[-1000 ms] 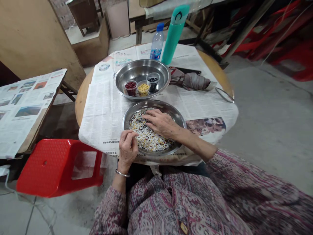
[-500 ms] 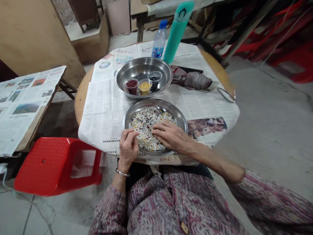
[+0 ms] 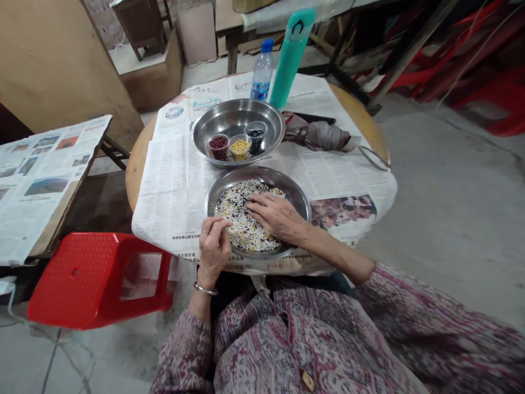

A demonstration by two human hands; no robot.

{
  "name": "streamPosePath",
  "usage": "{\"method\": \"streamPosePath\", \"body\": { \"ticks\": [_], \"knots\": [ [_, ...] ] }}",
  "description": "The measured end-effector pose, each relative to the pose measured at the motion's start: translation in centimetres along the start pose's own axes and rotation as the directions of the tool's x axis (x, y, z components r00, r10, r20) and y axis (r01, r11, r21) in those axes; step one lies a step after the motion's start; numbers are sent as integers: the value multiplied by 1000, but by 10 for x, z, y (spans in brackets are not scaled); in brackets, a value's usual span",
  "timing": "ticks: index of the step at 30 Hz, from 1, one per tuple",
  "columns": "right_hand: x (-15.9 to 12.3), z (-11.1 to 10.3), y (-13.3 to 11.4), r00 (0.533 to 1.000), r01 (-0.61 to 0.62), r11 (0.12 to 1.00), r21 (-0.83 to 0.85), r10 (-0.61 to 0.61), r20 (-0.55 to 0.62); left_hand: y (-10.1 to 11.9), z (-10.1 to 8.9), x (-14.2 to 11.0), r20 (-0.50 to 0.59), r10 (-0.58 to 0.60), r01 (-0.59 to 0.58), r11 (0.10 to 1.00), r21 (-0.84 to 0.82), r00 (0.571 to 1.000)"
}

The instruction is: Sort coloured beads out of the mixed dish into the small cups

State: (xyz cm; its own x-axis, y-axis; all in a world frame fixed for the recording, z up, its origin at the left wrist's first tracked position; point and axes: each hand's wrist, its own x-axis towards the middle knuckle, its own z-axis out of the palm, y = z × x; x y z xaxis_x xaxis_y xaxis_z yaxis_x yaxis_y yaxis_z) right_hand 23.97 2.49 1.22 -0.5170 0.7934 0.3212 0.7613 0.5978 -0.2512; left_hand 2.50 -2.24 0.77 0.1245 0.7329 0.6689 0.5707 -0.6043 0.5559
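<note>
A shallow metal basin point(image 3: 302, 210) near the table's front edge holds a spread mix of white grains point(image 3: 248, 221) with yellow, dark and reddish beans. Over its right half lies my right hand point(image 3: 276, 216), fingers stretched out and fingertips touching the mix. My left hand point(image 3: 214, 246), with a bracelet at the wrist, is curled at the basin's front left rim; what its fingers hold, if anything, is hidden. Behind, a deeper metal basin point(image 3: 268, 112) contains a cup of red beans point(image 3: 218, 146), a cup of yellow beans point(image 3: 239, 148) and a cup of black beans point(image 3: 256, 137).
Newspaper point(image 3: 164, 180) covers the round table point(image 3: 137, 169). At the back stand a plastic water bottle point(image 3: 262, 71) and a teal bottle point(image 3: 292, 60). A folded umbrella point(image 3: 322, 134) lies right of the deep basin. A red stool point(image 3: 82, 279) stands on the left.
My right hand has moved a little left and away from me across the grain mix. My left hand stays curled at the rim.
</note>
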Motion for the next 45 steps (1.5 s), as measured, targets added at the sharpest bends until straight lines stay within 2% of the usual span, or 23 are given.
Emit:
{"method": "streamPosePath", "body": {
  "ticks": [5, 10, 17, 21, 25, 32, 37, 41, 45],
  "knots": [
    [-15, -7, -6, 993, 104, 993, 51, -106, 44, -1, 1, -1, 7, 0, 0, 1000, -4, 1000],
    [-25, -19, -10, 988, 153, 987, 56, -154, 14, -1, 1, -1, 9, -3, 3, 1000, -8, 1000],
    [-10, -13, -19, 986, 163, 982, 95, -160, -36, -1, 1, 0, -1, 11, -11, 1000, -8, 1000],
    [-1, -6, -27, 967, 252, 961, 113, -255, 14, -1, 1, 2, -3, 20, -20, 1000, -5, 1000],
    [-7, -12, -20, 951, 280, 948, 150, -295, 92, -1, 1, 1, 2, 16, -16, 1000, -12, 1000],
    [-24, -35, 17, 969, 222, 969, 112, -231, 82, -3, 1, 0, 1, 9, -9, 1000, 3, 1000],
    [-11, -29, 37, 990, 120, 991, 63, -124, 69, -3, 1, 0, 1, 6, -6, 1000, 5, 1000],
    [4, -25, 43, 1000, 7, 997, 73, -9, 16, -3, 1, 0, 0, 6, -6, 1000, 16, 1000],
    [2, -37, 34, 997, -71, 986, 154, 71, 4, -3, 1, 0, -2, 9, -9, 1000, 13, 1000]
  ]
}}
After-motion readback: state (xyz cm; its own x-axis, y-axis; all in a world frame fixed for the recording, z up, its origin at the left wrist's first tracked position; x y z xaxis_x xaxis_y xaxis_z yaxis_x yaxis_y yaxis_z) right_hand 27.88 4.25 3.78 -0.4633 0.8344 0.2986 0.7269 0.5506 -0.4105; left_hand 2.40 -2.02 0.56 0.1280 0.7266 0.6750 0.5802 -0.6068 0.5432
